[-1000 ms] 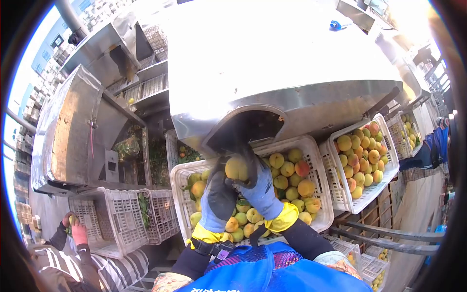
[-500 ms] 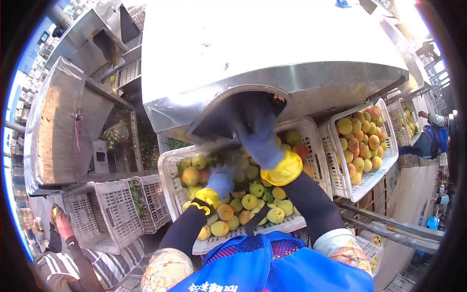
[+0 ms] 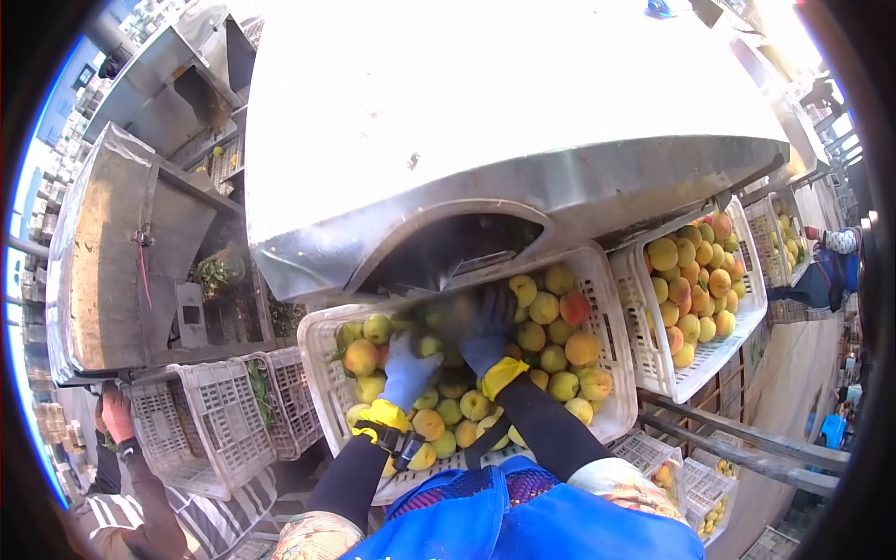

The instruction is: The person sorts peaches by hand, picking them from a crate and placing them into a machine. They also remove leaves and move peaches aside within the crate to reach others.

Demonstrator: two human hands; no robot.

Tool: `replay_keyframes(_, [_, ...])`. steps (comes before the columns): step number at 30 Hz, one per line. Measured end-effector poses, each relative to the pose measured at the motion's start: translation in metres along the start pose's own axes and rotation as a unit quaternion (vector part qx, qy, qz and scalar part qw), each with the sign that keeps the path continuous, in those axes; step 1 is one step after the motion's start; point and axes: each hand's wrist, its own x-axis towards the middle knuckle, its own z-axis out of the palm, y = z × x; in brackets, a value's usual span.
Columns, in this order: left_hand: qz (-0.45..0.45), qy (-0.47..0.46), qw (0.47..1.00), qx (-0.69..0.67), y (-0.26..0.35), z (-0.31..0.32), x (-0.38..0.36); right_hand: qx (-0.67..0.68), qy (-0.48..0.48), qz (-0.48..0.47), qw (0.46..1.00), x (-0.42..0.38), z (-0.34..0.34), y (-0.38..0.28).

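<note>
A white plastic crate [image 3: 611, 341] of yellow-green and reddish peaches [image 3: 544, 308] stands below the metal machine's arched opening [image 3: 448, 247]. My left hand [image 3: 408, 369], in a blue glove with a yellow cuff, is down among the fruit at the crate's left middle. Its fingers are hidden by shadow and fruit. My right hand [image 3: 483, 338], gloved the same way, reaches into the shaded back middle of the crate. Its fingers are dark and blurred, and any fruit in them cannot be made out. A dark strap hangs over the crate's near edge.
The machine's metal edge [image 3: 635, 173] overhangs the crate. A second peach crate [image 3: 667, 369] stands right, beside metal rails [image 3: 737, 448]. Empty crates [image 3: 219, 420] and a co-worker's hand [image 3: 117, 415] are at left. Another person [image 3: 831, 271] stands far right.
My right hand has come out of the machine's opening and down into the crate. My left hand has shifted slightly left and down. The co-worker's hand at left has moved to the empty crate's edge.
</note>
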Motion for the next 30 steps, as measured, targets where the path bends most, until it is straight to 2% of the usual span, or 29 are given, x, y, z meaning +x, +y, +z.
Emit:
replay_keyframes(1, [-0.071, -0.024, 0.979, -0.189, -0.001, -0.002, -0.005, 0.018, 0.007, 0.027, 0.999, 0.006, 0.003, -0.009])
replay_keyframes(2, [-0.135, -0.048, 0.917, -0.373, 0.008, -0.01, -0.009, 0.032, 0.016, 0.053, 0.998, 0.013, 0.001, -0.012])
replay_keyframes(3, [-0.193, -0.075, 0.815, -0.541, 0.013, -0.014, -0.012, 0.03, -0.005, 0.059, 0.998, 0.016, -0.005, -0.011])
replay_keyframes(5, [-0.206, -0.076, 0.737, -0.64, 0.0, -0.014, -0.021, 0.029, -0.049, 0.069, 0.996, 0.019, -0.02, -0.013])
replay_keyframes(6, [-0.212, -0.071, 0.692, -0.686, -0.001, -0.018, -0.026, 0.037, -0.033, 0.028, 0.998, 0.021, -0.026, -0.007])
replay_keyframes(7, [-0.226, -0.086, 0.67, -0.702, -0.001, -0.022, -0.03, 0.045, -0.021, -0.013, 0.999, 0.019, -0.034, 0.007])
replay_keyframes(8, [-0.2, -0.086, 0.687, -0.693, -0.006, -0.023, -0.039, 0.055, -0.011, -0.054, 0.997, 0.012, -0.042, 0.017])
replay_keyframes(10, [-0.133, -0.092, 0.72, -0.674, -0.01, -0.021, -0.038, 0.098, 0.025, -0.024, 0.995, 0.012, -0.086, 0.029])
replay_keyframes(11, [-0.189, -0.119, 0.577, -0.786, -0.008, -0.027, -0.038, 0.116, 0.044, -0.006, 0.992, 0.012, -0.105, 0.035])
replay_keyframes(13, [-0.11, -0.097, 0.762, -0.631, -0.026, -0.005, -0.043, 0.091, 0.047, 0.065, 0.993, 0.02, -0.121, 0.045])
replay_keyframes(14, [-0.032, -0.102, 0.888, -0.448, -0.012, -0.016, -0.046, 0.08, 0.047, 0.101, 0.99, 0.024, -0.124, 0.049])
replay_keyframes(15, [0.038, -0.076, 0.967, -0.241, 0.003, -0.027, -0.048, 0.038, 0.029, 0.105, 0.993, 0.032, -0.115, 0.052])
replay_keyframes(17, [-0.039, -0.105, 0.891, -0.439, 0.001, -0.012, -0.045, -0.045, -0.008, 0.113, 0.993, 0.047, -0.078, 0.06])
replay_keyframes(19, [-0.072, -0.119, 0.843, -0.519, 0.008, -0.009, -0.043, -0.007, 0.012, 0.073, 0.997, 0.049, -0.063, 0.078])
replay_keyframes(20, [-0.067, -0.125, 0.851, -0.506, 0.016, -0.015, -0.044, 0.012, 0.02, 0.055, 0.998, 0.045, -0.06, 0.083])
replay_keyframes(23, [-0.07, -0.141, 0.829, -0.536, 0.027, -0.02, -0.034, 0.192, -0.092, 0.058, 0.975, 0.03, -0.115, 0.071])
replay_keyframes(25, [-0.118, -0.166, 0.721, -0.662, 0.027, -0.025, -0.03, 0.267, -0.011, -0.043, 0.963, 0.032, -0.171, 0.032])
replay_keyframes(26, [-0.155, -0.181, 0.611, -0.755, 0.028, -0.028, -0.027, 0.303, 0.029, -0.093, 0.948, 0.033, -0.192, 0.012])
replay_keyframes(27, [-0.187, -0.193, 0.488, -0.83, 0.029, -0.031, -0.025, 0.316, 0.053, -0.091, 0.943, 0.037, -0.204, -0.003])
replay_keyframes(30, [-0.147, -0.156, 0.491, -0.844, 0.05, -0.049, -0.028, 0.315, 0.127, -0.094, 0.936, 0.058, -0.216, -0.037])
